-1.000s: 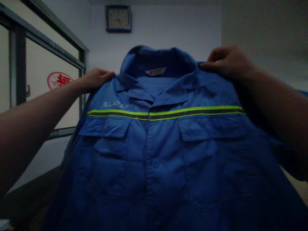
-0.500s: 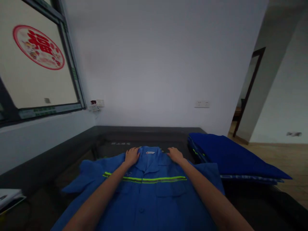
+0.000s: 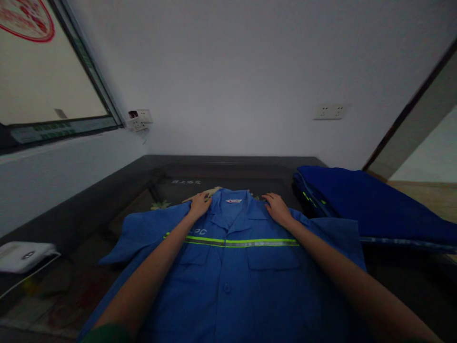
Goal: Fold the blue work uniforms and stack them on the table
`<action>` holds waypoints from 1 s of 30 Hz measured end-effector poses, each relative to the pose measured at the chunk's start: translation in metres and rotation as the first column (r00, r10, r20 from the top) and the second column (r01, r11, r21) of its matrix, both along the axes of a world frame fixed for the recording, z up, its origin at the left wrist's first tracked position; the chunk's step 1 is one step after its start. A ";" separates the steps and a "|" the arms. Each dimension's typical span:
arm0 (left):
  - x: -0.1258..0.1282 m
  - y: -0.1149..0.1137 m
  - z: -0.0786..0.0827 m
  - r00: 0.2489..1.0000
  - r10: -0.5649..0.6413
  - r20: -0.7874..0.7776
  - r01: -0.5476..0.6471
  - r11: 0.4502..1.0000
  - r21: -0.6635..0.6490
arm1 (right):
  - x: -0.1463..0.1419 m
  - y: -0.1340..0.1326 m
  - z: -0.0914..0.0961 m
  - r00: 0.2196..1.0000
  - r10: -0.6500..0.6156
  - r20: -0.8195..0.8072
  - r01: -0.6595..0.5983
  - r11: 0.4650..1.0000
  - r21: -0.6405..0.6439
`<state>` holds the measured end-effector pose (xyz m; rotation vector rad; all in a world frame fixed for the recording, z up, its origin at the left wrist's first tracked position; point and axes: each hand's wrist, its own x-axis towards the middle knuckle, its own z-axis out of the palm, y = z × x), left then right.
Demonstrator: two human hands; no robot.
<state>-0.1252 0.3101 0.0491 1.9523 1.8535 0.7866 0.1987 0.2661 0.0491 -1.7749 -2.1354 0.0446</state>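
A blue work shirt (image 3: 232,271) with a yellow-green reflective stripe lies face up, buttoned, spread on a dark table (image 3: 167,174). Its collar points away from me. My left hand (image 3: 200,205) rests on the shirt's left shoulder beside the collar, fingers stretched flat. My right hand (image 3: 278,208) lies on the other shoulder beside the collar, fingers also spread flat on the cloth. Neither hand grips anything.
A stack of folded dark blue garments (image 3: 360,205) sits on the table's right side. A white device (image 3: 21,255) with a cable lies at the left edge. A window (image 3: 43,81) is on the left wall and wall sockets (image 3: 329,112) are behind.
One second ago I held the shirt up by its shoulders in front of me. It now lies flat on the table, and my hands have loosened to rest flat by the collar.
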 end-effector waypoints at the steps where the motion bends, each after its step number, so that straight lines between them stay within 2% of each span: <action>1: 0.002 0.006 0.003 1.000 0.016 0.015 -0.016 1.000 -0.017 | -0.007 0.004 0.006 0.998 -0.012 -0.057 0.012 1.000 0.001; 4: 0.011 0.021 0.010 0.997 0.043 0.061 -0.039 0.997 -0.063 | -0.032 0.020 0.019 0.971 -0.121 -0.209 0.110 0.992 -0.060; 7: 0.020 0.029 0.010 0.990 0.063 0.130 -0.053 0.995 -0.079 | -0.050 0.034 0.021 0.948 -0.205 -0.244 0.183 0.977 -0.111; 12: 0.020 0.034 0.008 0.953 0.073 0.293 -0.047 0.995 -0.093 | -0.062 0.043 0.011 0.936 -0.205 -0.286 0.179 0.977 -0.115; 15: 0.012 0.035 0.010 0.905 0.072 0.419 -0.017 0.991 -0.133 | -0.062 0.043 0.010 0.939 -0.192 -0.284 0.169 0.980 -0.106; 19: 0.004 0.033 0.018 0.801 0.054 0.596 0.069 0.981 -0.182 | -0.062 0.039 0.016 0.954 -0.185 -0.234 0.175 0.982 -0.065; 23: 0.002 0.027 0.030 0.571 0.065 0.819 0.210 0.952 -0.222 | -0.072 0.029 0.024 0.979 -0.140 -0.150 0.147 0.988 0.039; 24: 0.003 0.026 0.034 0.541 0.072 0.838 0.241 0.941 -0.236 | -0.076 0.027 0.026 0.983 -0.134 -0.125 0.141 0.989 0.050; 25: 0.004 0.025 0.036 0.542 0.074 0.837 0.261 0.932 -0.251 | -0.078 0.025 0.027 0.986 -0.133 -0.101 0.139 0.989 0.050; 27: 0.006 0.023 0.040 0.590 0.061 0.805 0.274 0.923 -0.271 | -0.081 0.022 0.029 0.986 -0.153 -0.062 0.154 0.988 0.011; 30: 0.004 0.023 0.042 0.733 0.006 0.680 0.219 0.944 -0.245 | -0.078 0.021 0.033 0.975 -0.220 -0.027 0.218 0.974 -0.061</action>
